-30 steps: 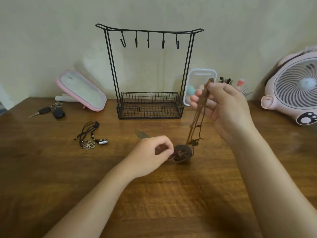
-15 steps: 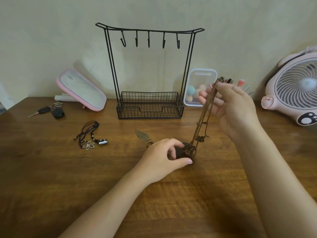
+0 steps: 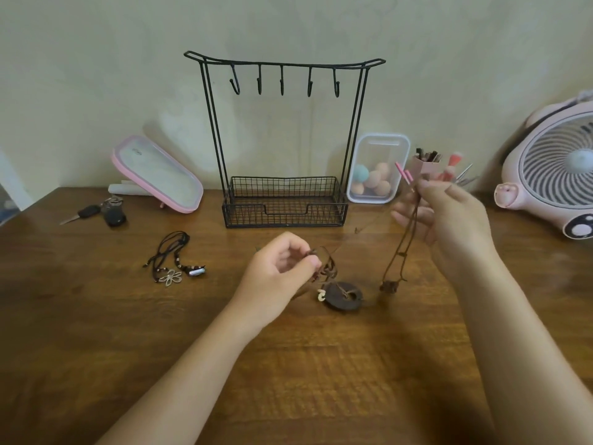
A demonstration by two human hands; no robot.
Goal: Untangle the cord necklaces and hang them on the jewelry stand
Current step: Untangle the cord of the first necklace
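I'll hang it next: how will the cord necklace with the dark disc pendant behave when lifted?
Probably floppy: its cord bunches in loose loops beside the left hand. The disc pendant looks thick, so it would likely drag the cord taut and swing. Lying flat on the table, it seems unlikely to roll.

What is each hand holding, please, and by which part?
Left hand pinches one cord near the disc pendant; right hand pinches a second cord near its top.
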